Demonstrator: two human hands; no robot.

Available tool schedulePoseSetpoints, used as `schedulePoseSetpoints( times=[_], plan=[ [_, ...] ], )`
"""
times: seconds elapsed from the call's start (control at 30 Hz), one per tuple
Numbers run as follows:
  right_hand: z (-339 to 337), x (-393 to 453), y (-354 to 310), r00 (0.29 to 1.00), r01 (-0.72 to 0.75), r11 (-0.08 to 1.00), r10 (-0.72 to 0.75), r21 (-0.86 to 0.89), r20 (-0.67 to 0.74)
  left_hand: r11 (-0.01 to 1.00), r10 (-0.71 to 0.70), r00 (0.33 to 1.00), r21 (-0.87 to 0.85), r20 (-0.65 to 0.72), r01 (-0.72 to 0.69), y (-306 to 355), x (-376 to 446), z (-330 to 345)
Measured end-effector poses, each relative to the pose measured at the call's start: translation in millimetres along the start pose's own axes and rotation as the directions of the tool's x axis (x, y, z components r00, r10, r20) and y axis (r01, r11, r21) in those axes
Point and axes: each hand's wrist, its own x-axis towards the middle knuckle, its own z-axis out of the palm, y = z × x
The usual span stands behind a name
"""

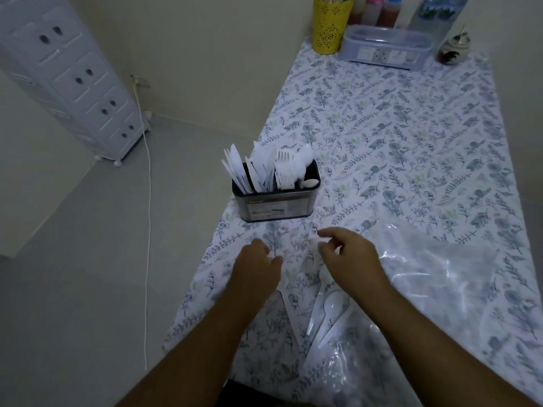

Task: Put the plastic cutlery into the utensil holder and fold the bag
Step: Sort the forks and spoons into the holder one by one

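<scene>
Left hand fingers: loosely curled over the tabletop, nearly closed; nothing can be made out between them, though a thin clear item could not be ruled out.
Right hand fingers: half-bent, thumb and forefinger drawn close as if for a pinch; whether anything is held cannot be told.
Left hand: hovers on the near side of the utensil holder, apart from it, probably kept free to steady or pass cutlery.
Right hand: hovers near the utensil holder on its near right, above the spoons, likely placed there to pick the next piece.
Loose spoons: a few white pieces are seen lying flat, nearer the person than the utensil holder, at the bag's edge; these are judged still to be moved.
Plastic bag: clear, crumpled and spread open to the near right of the utensil holder; not yet folded.
Utensil holder: dark, upright, already packed with white knives, forks and spoons sorted into sections; set by the tabletop's left edge within easy reach.
Tabletop: covered with a floral cloth.
Far end, beyond the utensil holder: a yellow cup and a clear lidded box stand by the wall.
</scene>
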Motion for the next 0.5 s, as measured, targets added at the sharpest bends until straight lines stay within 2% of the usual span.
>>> schedulePoseSetpoints(
  times=[0.07,0.17,0.27,0.33,0.4,0.47,0.5],
  plan=[
    [13.4,-17.2,19.8,0.993,-0.075,0.997,0.075,-0.013,0.090,0.997,-0.072,0.995,0.036,0.073,0.069,-21.4,-5.4,20.8],
    [26.9,-37.4,40.1,0.967,-0.170,0.985,0.171,-0.025,0.187,0.999,-0.013,1.000,0.036,0.026,0.012,-24.9,-13.0,35.2],
    [32.3,-50.2,48.8,0.943,-0.242,0.966,0.212,0.089,0.256,0.990,0.054,0.998,-0.130,0.025,-0.051,-6.2,-18.1,30.9],
    [30.4,-57.0,52.6,0.925,-0.292,0.926,0.210,0.239,0.317,0.947,0.069,0.989,-0.319,0.133,-0.023,11.3,-22.8,29.3],
    [23.8,-64.3,60.3,0.936,-0.287,0.905,0.194,0.313,0.295,0.914,0.109,0.978,-0.404,0.177,-0.029,24.3,-27.8,33.3],
    [15.9,-70.6,72.1,0.930,-0.359,0.849,0.292,0.388,0.222,0.957,0.151,0.983,-0.263,0.103,-0.120,28.5,-29.1,41.9],
    [11.8,-73.6,78.4,0.908,-0.419,0.787,0.372,0.453,0.193,0.974,0.151,0.985,-0.184,0.079,-0.134,26.5,-29.6,47.1]
  ],
)
